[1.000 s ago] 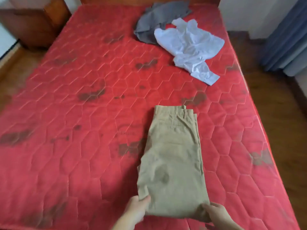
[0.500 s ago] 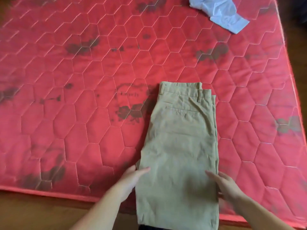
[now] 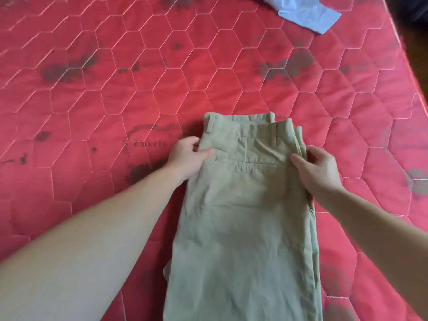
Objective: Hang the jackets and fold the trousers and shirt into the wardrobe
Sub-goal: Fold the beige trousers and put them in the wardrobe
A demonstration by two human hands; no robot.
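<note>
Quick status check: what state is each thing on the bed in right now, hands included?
Khaki trousers: folded lengthwise, lying flat on the mattress, waistband far end.
Left hand: pinching the trousers' left edge near the waistband.
Right hand: gripping the right edge layers.
Light blue shirt: crumpled, unfolded, partly out of view.

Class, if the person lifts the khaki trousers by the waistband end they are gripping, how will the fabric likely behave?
The trousers are probably floppy: their stacked layers already splay beside the right hand. Lifted there, the rest would likely droop and unfold. The left hand pinches them easily, suggesting light cloth.

Bare forearms (image 3: 115, 228), no sleeves
</note>
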